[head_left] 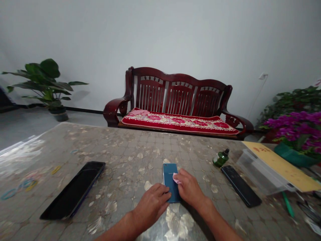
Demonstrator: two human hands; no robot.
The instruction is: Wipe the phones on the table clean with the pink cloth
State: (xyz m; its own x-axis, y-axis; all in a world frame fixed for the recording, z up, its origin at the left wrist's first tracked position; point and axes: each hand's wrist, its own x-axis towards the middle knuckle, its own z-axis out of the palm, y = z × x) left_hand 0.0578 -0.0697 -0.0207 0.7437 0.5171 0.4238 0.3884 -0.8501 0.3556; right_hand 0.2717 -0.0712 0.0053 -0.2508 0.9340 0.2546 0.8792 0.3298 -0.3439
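A blue phone (169, 177) lies back-up on the patterned table (120, 147), straight in front of me. My left hand (151, 204) rests on its near left edge with fingers curled against it, holding it steady. My right hand (189, 189) is closed on a small pink cloth (176, 180) and presses it onto the phone's right side.
A large black tablet (74, 189) lies to the left, with coloured rubber bands (27, 183) beyond it. A black phone (240, 185), a small green bottle (220, 158), a clear box with a yellow envelope (281, 167) and a green pen (288, 204) sit right. A wooden bench stands behind.
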